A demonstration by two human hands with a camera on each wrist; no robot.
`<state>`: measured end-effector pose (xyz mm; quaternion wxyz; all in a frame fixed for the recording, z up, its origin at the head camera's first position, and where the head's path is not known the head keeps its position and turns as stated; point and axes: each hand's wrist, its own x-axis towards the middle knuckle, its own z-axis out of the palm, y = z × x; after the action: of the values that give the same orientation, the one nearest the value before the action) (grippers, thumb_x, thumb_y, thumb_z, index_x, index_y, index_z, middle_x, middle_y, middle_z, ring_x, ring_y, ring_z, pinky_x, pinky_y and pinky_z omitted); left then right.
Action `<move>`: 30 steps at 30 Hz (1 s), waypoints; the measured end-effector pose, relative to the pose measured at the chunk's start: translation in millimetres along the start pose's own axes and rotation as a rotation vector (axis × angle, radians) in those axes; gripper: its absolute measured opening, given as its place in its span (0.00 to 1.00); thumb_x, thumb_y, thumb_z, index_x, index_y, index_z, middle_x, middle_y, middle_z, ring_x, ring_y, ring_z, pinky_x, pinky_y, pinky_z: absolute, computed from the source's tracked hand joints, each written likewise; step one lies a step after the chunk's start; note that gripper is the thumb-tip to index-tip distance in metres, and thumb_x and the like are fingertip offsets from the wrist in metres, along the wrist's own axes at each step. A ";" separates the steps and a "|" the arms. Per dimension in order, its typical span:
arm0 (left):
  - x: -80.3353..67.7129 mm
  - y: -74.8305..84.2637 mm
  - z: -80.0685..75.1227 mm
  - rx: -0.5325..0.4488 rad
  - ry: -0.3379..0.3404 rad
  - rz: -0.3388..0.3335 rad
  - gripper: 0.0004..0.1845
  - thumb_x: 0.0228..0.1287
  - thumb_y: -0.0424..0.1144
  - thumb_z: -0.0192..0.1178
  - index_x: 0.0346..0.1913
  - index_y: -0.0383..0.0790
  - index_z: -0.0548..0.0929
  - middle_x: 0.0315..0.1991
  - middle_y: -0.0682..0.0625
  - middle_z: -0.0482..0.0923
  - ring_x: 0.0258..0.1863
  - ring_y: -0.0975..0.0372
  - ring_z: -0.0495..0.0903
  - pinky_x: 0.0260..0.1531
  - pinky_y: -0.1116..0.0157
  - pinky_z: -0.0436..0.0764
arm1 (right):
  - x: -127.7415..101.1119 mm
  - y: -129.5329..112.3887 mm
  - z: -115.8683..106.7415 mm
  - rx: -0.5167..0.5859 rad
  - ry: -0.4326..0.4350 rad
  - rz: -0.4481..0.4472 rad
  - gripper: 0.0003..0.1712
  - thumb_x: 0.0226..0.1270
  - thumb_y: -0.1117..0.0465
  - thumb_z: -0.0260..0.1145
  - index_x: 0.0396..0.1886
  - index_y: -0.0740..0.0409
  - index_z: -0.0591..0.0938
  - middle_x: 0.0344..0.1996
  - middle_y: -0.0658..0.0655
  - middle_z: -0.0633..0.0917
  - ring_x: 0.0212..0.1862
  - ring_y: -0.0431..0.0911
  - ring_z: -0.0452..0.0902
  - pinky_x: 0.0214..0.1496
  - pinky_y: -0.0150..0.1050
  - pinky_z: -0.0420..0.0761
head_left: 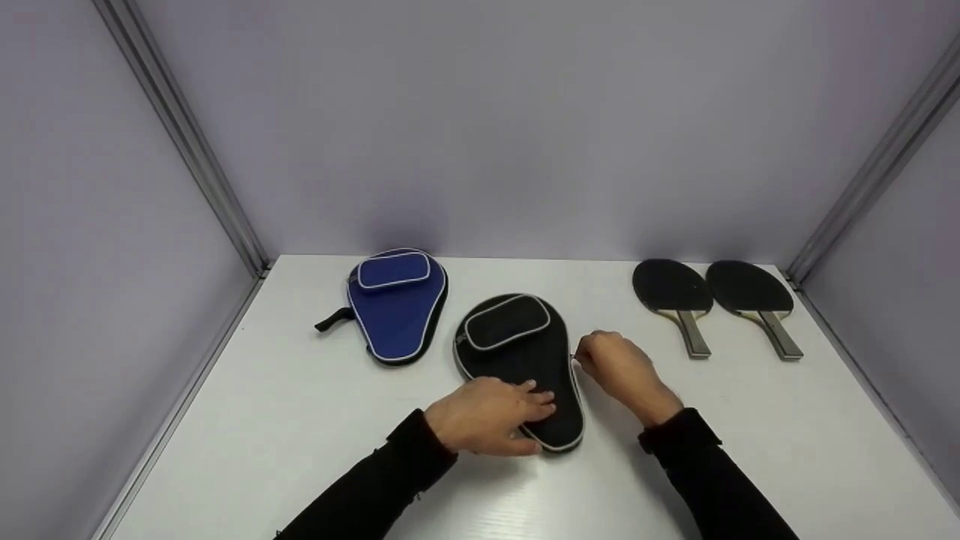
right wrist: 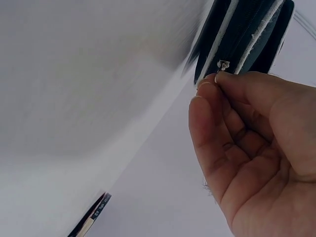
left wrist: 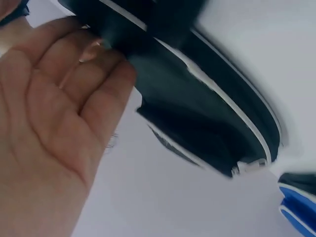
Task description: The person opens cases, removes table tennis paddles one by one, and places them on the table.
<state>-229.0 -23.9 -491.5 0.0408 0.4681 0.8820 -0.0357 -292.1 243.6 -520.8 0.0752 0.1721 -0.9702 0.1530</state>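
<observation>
The black paddle case lies flat on the worktop under the left hand, whose straight fingers press its narrow end. The right hand pinches the zipper pull at the case's edge; the zip looks barely started, though blur makes that unsure, and both paddles lie beyond the right fingers, not yet inside.

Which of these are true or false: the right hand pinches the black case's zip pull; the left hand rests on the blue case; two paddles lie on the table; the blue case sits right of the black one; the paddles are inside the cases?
1. The right hand pinches the zip pull of the black case. True.
2. The left hand rests on the blue case. False: it rests on the black case.
3. Two paddles lie on the table. True.
4. The blue case sits right of the black one. False: it sits left.
5. The paddles are inside the cases. False: they lie bare, at the right.
</observation>
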 end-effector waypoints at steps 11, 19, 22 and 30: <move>13.7 -45.7 -4.0 0.005 0.025 0.038 0.47 0.82 0.71 0.68 0.93 0.55 0.71 0.95 0.55 0.66 0.97 0.58 0.61 1.00 0.48 0.58 | 0.6 2.9 -0.4 0.006 -0.036 -0.020 0.09 0.74 0.72 0.75 0.32 0.58 0.90 0.31 0.56 0.89 0.31 0.45 0.77 0.32 0.46 0.84; 24.3 -64.8 2.5 -0.045 0.017 -0.007 0.51 0.79 0.75 0.67 0.95 0.56 0.67 0.96 0.55 0.62 0.99 0.58 0.54 1.01 0.40 0.49 | 0.7 2.9 -0.2 0.010 -0.038 -0.027 0.13 0.76 0.72 0.73 0.28 0.57 0.88 0.28 0.54 0.85 0.29 0.44 0.73 0.29 0.41 0.76; 25.6 -66.6 5.1 -0.044 0.019 0.000 0.52 0.80 0.75 0.66 0.95 0.55 0.65 0.96 0.54 0.61 0.99 0.57 0.53 1.01 0.38 0.48 | 0.4 2.6 -0.6 0.009 -0.031 -0.037 0.15 0.76 0.72 0.72 0.27 0.56 0.87 0.27 0.54 0.84 0.29 0.44 0.73 0.29 0.41 0.76; 27.8 -68.7 12.8 -0.035 -0.002 0.001 0.52 0.82 0.76 0.61 0.97 0.57 0.60 0.97 0.55 0.57 0.97 0.59 0.59 1.00 0.36 0.43 | -0.3 4.6 0.7 0.012 -0.041 -0.052 0.13 0.75 0.71 0.74 0.28 0.56 0.88 0.29 0.54 0.86 0.30 0.43 0.75 0.30 0.43 0.80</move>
<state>-301.0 -40.8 -505.5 0.0498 0.4676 0.8823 -0.0206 -293.5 247.6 -522.8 0.0583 0.2006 -0.9659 0.1531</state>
